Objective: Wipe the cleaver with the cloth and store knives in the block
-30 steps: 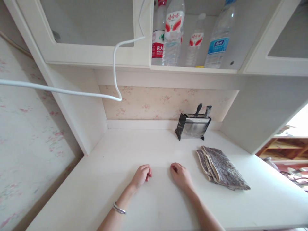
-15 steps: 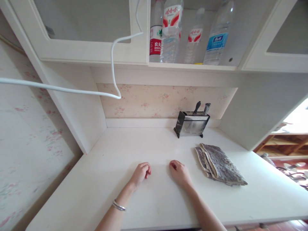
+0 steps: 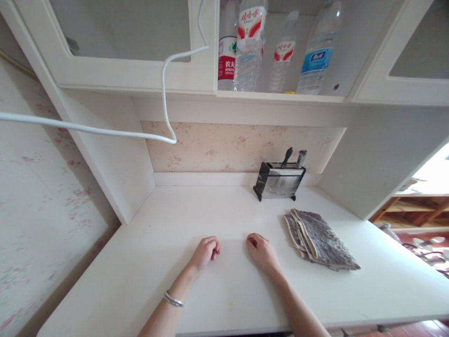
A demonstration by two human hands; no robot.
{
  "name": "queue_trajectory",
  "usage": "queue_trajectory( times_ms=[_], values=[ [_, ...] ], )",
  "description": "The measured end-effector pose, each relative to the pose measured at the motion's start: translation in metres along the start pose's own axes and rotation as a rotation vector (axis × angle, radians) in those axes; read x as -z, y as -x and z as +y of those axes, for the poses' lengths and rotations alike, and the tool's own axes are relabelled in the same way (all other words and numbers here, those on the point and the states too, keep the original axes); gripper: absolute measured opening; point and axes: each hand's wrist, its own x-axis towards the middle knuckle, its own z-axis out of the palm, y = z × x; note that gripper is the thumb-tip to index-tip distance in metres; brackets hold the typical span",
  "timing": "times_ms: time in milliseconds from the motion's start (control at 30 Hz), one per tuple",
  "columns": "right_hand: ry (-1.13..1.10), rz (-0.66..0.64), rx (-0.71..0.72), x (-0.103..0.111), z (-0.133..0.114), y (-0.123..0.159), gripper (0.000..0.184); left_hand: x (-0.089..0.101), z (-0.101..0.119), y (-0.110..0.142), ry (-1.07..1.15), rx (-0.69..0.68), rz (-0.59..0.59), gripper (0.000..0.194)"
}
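Observation:
My left hand rests on the white countertop, its fingers curled into a loose fist with nothing showing in them. A silver bangle circles that wrist. To its right, also curled closed on the counter, lies my right hand; no object shows in it. A folded grey cloth with a light border lies just right of my right hand, apart from it. Behind the cloth, near the back wall, stands a knife block with metal sides and black ends, and two handles stick up from it.
An open cabinet shelf overhead holds several plastic bottles, among them a blue-labelled bottle. A white cable hangs across the upper left. Side panels bound the counter, and a wooden shelf stands beyond at right.

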Motion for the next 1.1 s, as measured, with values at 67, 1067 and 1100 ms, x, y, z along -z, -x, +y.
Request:
queue_trajectory(
  times_ms=[67, 1067, 1100],
  values=[
    [-0.003, 0.001, 0.001, -0.0004, 0.0004, 0.0000, 0.019, 0.0000, 0.0003, 0.0004, -0.003, -0.004, 0.002, 0.014],
    [-0.012, -0.047, -0.011, 0.0007, 0.0006, -0.0021, 0.021, 0.0031, -0.0064, -0.0054, 0.107, 0.020, 0.037, 0.012],
    [-0.014, -0.048, -0.009, 0.0008, 0.0006, -0.0021, 0.020, 0.0030, -0.0064, -0.0055, 0.107, 0.022, 0.037, 0.012]
  ],
)
